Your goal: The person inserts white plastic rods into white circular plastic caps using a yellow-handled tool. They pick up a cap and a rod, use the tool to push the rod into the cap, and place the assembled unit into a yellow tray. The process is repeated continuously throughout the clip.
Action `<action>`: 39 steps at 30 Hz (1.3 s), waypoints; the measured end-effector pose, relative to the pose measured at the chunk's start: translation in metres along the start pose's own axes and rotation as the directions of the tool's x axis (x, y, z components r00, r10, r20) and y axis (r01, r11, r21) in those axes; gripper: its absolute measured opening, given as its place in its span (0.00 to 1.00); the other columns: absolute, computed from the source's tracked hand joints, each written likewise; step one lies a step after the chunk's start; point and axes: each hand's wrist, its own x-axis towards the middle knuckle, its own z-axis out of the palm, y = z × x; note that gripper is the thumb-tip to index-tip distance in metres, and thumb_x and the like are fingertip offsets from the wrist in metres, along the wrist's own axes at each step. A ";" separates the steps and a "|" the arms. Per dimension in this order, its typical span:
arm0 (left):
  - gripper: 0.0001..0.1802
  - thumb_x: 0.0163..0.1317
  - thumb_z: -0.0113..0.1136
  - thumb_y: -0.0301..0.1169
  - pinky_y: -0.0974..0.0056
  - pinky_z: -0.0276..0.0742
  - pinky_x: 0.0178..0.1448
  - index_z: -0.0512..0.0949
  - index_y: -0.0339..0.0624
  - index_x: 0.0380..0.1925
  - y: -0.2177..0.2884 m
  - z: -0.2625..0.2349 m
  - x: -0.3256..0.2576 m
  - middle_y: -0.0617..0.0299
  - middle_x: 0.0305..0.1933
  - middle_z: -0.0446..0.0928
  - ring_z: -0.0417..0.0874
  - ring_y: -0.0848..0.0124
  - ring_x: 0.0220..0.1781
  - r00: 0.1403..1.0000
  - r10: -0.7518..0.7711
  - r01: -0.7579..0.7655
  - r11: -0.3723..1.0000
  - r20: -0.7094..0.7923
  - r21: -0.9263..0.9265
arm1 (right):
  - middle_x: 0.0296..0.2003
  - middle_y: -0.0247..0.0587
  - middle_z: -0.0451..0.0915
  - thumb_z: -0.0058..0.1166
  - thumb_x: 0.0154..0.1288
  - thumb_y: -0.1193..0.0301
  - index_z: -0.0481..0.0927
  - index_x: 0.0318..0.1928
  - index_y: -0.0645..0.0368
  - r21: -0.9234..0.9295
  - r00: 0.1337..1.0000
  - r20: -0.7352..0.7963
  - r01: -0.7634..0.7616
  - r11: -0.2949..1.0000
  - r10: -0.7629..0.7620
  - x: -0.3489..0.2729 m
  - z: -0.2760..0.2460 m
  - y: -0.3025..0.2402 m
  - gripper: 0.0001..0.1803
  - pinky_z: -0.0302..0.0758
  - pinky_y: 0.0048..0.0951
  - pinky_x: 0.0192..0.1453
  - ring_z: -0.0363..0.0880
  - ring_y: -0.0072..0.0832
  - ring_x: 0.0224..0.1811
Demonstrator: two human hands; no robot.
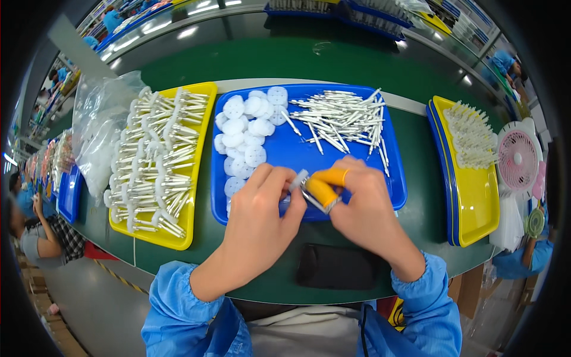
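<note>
Over the front of a blue tray [282,152], my two hands meet. My left hand [257,208] pinches a small whitish plastic disc [297,179] between thumb and fingers. Closed around a few slim white-and-silver sticks [315,199], my right hand [370,205] has yellow covers on two fingers. The stick ends are at the disc's edge; whether any sits in it I cannot tell. Loose white holed discs [245,128] overlap along the tray's left side. A pile of slim white sticks with metal tips [348,119] fills its back right.
At left stands a yellow tray [205,125] of discs bristling with sticks, beside a clear plastic bag [101,128]. Stacked trays [479,208] at right hold similar pieces, near a pink-and-white fan [516,156]. A dark flat case [336,268] lies before me. A co-worker [47,235] sits left.
</note>
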 end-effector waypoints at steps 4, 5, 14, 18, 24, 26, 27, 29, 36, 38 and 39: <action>0.06 0.69 0.71 0.21 0.59 0.92 0.41 0.84 0.32 0.44 -0.005 -0.015 0.015 0.51 0.41 0.84 0.92 0.58 0.40 0.993 0.045 -0.028 0.989 -0.113 0.144 | 0.35 0.55 0.85 0.69 0.61 0.76 0.91 0.37 0.68 -0.435 0.983 -0.112 0.086 0.896 -0.149 0.037 0.007 0.024 0.07 0.77 0.53 0.54 0.83 0.54 0.47; 0.07 0.70 0.71 0.22 0.59 0.90 0.40 0.85 0.32 0.45 -0.006 -0.018 0.018 0.51 0.41 0.84 0.92 0.59 0.39 0.990 0.049 -0.026 0.986 -0.132 0.167 | 0.36 0.55 0.85 0.70 0.61 0.76 0.90 0.35 0.69 -0.514 0.981 -0.123 0.068 0.855 -0.152 0.044 0.011 0.030 0.07 0.77 0.53 0.55 0.82 0.54 0.48; 0.09 0.68 0.73 0.24 0.62 0.78 0.33 0.88 0.37 0.46 -0.030 -0.108 -0.010 0.56 0.41 0.87 0.83 0.71 0.29 0.900 -0.007 0.179 0.917 -0.436 0.356 | 0.40 0.56 0.84 0.71 0.57 0.81 0.88 0.39 0.69 -0.580 0.996 -0.087 -0.044 0.813 -0.008 0.047 0.015 0.044 0.09 0.78 0.51 0.59 0.82 0.54 0.50; 0.08 0.68 0.72 0.28 0.56 0.80 0.37 0.87 0.35 0.44 -0.047 -0.170 -0.013 0.54 0.37 0.87 0.83 0.64 0.28 0.860 -0.018 0.316 0.804 -0.510 0.505 | 0.38 0.57 0.85 0.71 0.62 0.82 0.86 0.40 0.69 -0.471 0.989 -0.109 -0.143 0.870 0.103 0.019 0.003 0.027 0.07 0.80 0.52 0.53 0.84 0.54 0.45; 0.11 0.68 0.72 0.31 0.47 0.83 0.48 0.87 0.36 0.45 -0.064 -0.201 -0.013 0.49 0.40 0.87 0.89 0.47 0.43 0.883 -0.202 0.442 0.662 -0.423 0.605 | 0.40 0.57 0.86 0.65 0.64 0.87 0.88 0.55 0.71 -0.294 0.981 -0.079 -0.192 0.936 0.176 -0.009 -0.013 0.021 0.17 0.82 0.45 0.45 0.88 0.50 0.40; 0.11 0.68 0.72 0.31 0.48 0.83 0.49 0.86 0.36 0.46 -0.055 -0.194 -0.011 0.48 0.40 0.86 0.89 0.48 0.43 0.886 -0.147 0.422 0.652 -0.440 0.631 | 0.39 0.56 0.86 0.65 0.65 0.88 0.88 0.57 0.72 -0.247 0.986 -0.094 -0.157 0.956 0.138 -0.016 -0.015 0.015 0.20 0.81 0.46 0.44 0.87 0.50 0.40; 0.11 0.69 0.72 0.31 0.49 0.83 0.49 0.86 0.36 0.46 -0.050 -0.186 -0.007 0.48 0.40 0.86 0.89 0.49 0.43 0.890 -0.118 0.402 0.657 -0.440 0.638 | 0.39 0.57 0.84 0.64 0.65 0.86 0.89 0.58 0.72 -0.275 0.991 -0.065 -0.131 0.952 0.118 -0.018 -0.020 0.017 0.20 0.80 0.48 0.44 0.86 0.52 0.39; 0.11 0.69 0.72 0.30 0.50 0.83 0.48 0.86 0.36 0.47 -0.038 -0.166 0.002 0.48 0.40 0.85 0.88 0.49 0.41 0.917 -0.088 0.323 0.735 -0.388 0.596 | 0.39 0.57 0.84 0.64 0.65 0.85 0.89 0.57 0.72 -0.253 0.996 -0.034 -0.092 0.963 0.087 -0.019 -0.023 0.021 0.19 0.79 0.49 0.44 0.85 0.54 0.39; 0.12 0.68 0.72 0.27 0.49 0.83 0.55 0.86 0.32 0.49 -0.024 -0.060 0.052 0.47 0.43 0.85 0.88 0.49 0.47 0.992 0.107 -0.124 0.897 0.065 0.425 | 0.39 0.51 0.82 0.65 0.57 0.83 0.93 0.50 0.68 -0.419 0.999 0.019 0.032 0.908 -0.027 -0.022 -0.021 0.036 0.18 0.79 0.49 0.53 0.80 0.51 0.47; 0.14 0.67 0.72 0.26 0.48 0.83 0.59 0.87 0.33 0.51 -0.021 -0.038 0.069 0.46 0.47 0.85 0.86 0.48 0.55 0.983 0.119 -0.170 0.867 0.138 0.469 | 0.39 0.50 0.82 0.65 0.55 0.83 0.93 0.49 0.67 -0.432 0.998 0.029 0.055 0.900 -0.047 -0.021 -0.019 0.037 0.19 0.78 0.48 0.54 0.79 0.50 0.47; 0.14 0.67 0.72 0.26 0.48 0.83 0.60 0.87 0.33 0.51 -0.020 -0.028 0.078 0.46 0.48 0.85 0.86 0.48 0.56 0.974 0.144 -0.213 0.838 0.174 0.502 | 0.40 0.49 0.82 0.66 0.54 0.83 0.93 0.49 0.67 -0.415 0.998 0.009 0.058 0.908 -0.059 -0.022 -0.018 0.041 0.19 0.77 0.47 0.55 0.78 0.49 0.48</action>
